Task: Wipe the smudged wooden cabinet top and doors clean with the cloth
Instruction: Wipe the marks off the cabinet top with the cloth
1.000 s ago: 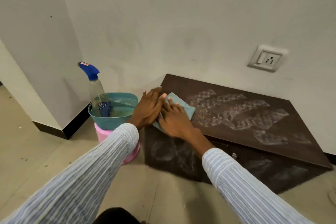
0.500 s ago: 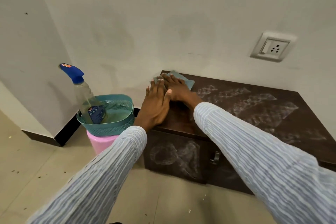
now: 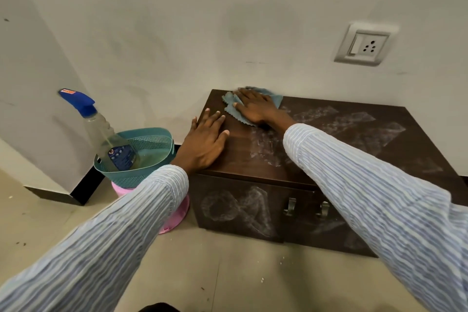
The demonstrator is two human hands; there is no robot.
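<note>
With my right hand (image 3: 255, 109) flat on the cloth (image 3: 234, 109) at the cabinet top (image 3: 240, 157)'s eleven o'clock corner and my left hand (image 3: 206, 140) flat and empty beside it, I risk dragging smudges (image 3: 342, 121) at three o'clock back across wiped wood.

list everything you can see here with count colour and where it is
cabinet: 1, dark brown wood, against the wall, white smudges on top and doors
door handles: 2, metal, on the cabinet front
cloth: 1, blue-grey, back left corner of the cabinet top
spray bottle: 1, clear with blue trigger, standing in the basket
basket: 1, teal, left of the cabinet, on the stool
stool: 1, pink, on the floor under the basket
wall socket: 1, white, on the wall above the cabinet
left hand: flat on the cabinet top
right hand: pressing the cloth
</note>
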